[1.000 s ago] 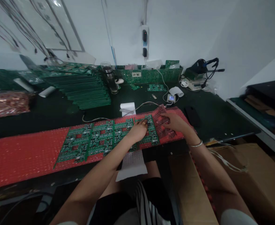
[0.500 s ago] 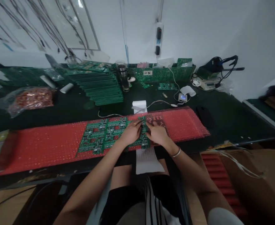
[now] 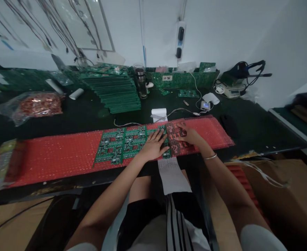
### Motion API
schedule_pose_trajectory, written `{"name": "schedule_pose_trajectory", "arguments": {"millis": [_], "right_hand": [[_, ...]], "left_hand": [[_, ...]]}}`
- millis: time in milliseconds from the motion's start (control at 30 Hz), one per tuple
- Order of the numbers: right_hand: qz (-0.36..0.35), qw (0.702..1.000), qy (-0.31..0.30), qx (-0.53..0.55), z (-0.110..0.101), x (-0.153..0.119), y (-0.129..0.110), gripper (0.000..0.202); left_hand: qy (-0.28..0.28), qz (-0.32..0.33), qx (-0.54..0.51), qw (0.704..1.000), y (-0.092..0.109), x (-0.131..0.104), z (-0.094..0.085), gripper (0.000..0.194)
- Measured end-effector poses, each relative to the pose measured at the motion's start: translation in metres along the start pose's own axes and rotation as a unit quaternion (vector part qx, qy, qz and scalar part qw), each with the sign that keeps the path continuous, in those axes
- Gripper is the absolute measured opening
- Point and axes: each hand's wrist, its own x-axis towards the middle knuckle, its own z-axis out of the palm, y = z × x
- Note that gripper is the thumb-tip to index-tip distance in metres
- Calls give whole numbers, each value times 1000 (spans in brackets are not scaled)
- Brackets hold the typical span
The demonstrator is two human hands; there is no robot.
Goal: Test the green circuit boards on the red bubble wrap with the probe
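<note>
A row of green circuit boards (image 3: 111,148) lies flat on a long sheet of red bubble wrap (image 3: 59,153). My left hand (image 3: 153,147) rests palm down on the right-hand boards, fingers spread, and it grips nothing. To its right, my right hand (image 3: 191,136) lies with fingers apart on a part of the boards covered by red wrap (image 3: 173,139); components show dimly through the film. Under the front of the wrap, a printed paper strip (image 3: 169,174) hangs over the table edge toward my lap.
Behind the wrap stand a tall stack of green boards (image 3: 116,92) and a glass bottle (image 3: 142,85). A bag of copper-coloured parts (image 3: 42,104) lies at left, near a wrapped bundle (image 3: 5,162). On the right are a small display device (image 3: 205,106), a dark phone-like object (image 3: 228,126) and a scale (image 3: 233,91).
My right hand has slid right, away from my left hand, and spread over the wrapped part. My left hand has flattened, its fingers wider apart. The camera view has shifted slightly.
</note>
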Motion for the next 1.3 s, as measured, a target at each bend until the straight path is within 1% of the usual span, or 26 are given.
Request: {"name": "schedule_pose_trajectory", "arguments": {"millis": [67,133,233,333,400,467,533,567,633,700,733,800,867,967,1033,1067,1133,1200,1267,1300], "right_hand": [[-9,999,-20,-37,-7,5,-11,79],[-26,996,-22,-87,-13,8,-24,81],[-43,987,-24,-151,-17,9,-44,82],[-17,978,-37,-205,-17,5,-66,78],[7,970,-33,-239,-14,2,-82,71],[16,964,-21,-265,-11,1,-98,58],[16,961,-23,-274,-8,2,-111,48],[11,962,-35,-272,-7,3,-117,48],[-19,963,-74,-259,-7,7,-125,59],[-64,964,-106,-235,-5,10,-132,73],[-80,965,-111,-223,-2,11,-137,77],[-78,970,-100,-206,8,11,-147,79],[-64,973,-90,-205,25,11,-158,77],[-73,966,-105,-224,55,11,-174,69],[-72,963,-112,-236,70,12,-178,66],[-72,964,-113,-231,73,11,-177,66],[-76,975,-91,-188,72,9,-167,65],[-59,988,-28,-137,64,6,-150,65],[4,992,46,-119,57,3,-128,69],[27,992,57,-107,54,2,-117,74]], "left_hand": [[-27,-32,2,999,-8,-8,-3,87],[-47,-56,6,997,-14,-13,-4,96],[-47,-63,10,997,-19,-17,-3,96],[-34,-58,9,998,-23,-17,-1,96],[-34,-51,8,998,-25,-17,1,96],[-32,-37,8,999,-28,-19,2,92],[-8,-37,15,999,-31,-24,4,85],[11,-48,21,999,-32,-28,5,82],[40,-91,36,994,-37,-38,7,81],[43,-123,44,990,-43,-48,9,81],[40,-128,46,990,-46,-52,10,79],[37,-124,46,991,-51,-58,11,70],[46,-126,48,990,-57,-63,11,61],[56,-144,49,987,-67,-72,9,58],[58,-159,44,985,-74,-79,7,58],[60,-166,40,983,-75,-83,6,57],[73,-164,29,983,-75,-90,5,56],[84,-120,12,989,-67,-95,3,56],[83,-65,-8,994,-56,-96,3,58],[79,-50,-15,996,-50,-95,2,59]]}}
